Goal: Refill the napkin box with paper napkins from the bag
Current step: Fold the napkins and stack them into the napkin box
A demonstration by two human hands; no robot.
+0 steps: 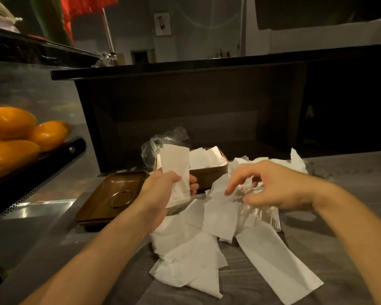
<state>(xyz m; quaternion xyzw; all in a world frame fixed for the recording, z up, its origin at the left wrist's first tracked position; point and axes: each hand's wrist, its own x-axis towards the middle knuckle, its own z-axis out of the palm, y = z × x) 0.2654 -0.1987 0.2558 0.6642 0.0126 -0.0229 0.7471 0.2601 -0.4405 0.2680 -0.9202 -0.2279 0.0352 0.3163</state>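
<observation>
Left hand (pixel 163 190) held one folded napkin (pixel 177 172) upright, grip pinching it thumb against fingers, right at the near-left corner of the brown napkin box (pixel 209 176), which already had white napkins standing in it. Right hand (pixel 271 186) hovered with fingers loosely curled, tips touching the clear plastic bag (pixel 260 210) on the loose napkin pile (pixel 196 249) spread over the worktop (pixel 339 249). Brown tray (pixel 112 194) with a metal ring sat left of the box; oranges (pixel 15 133) far left.
</observation>
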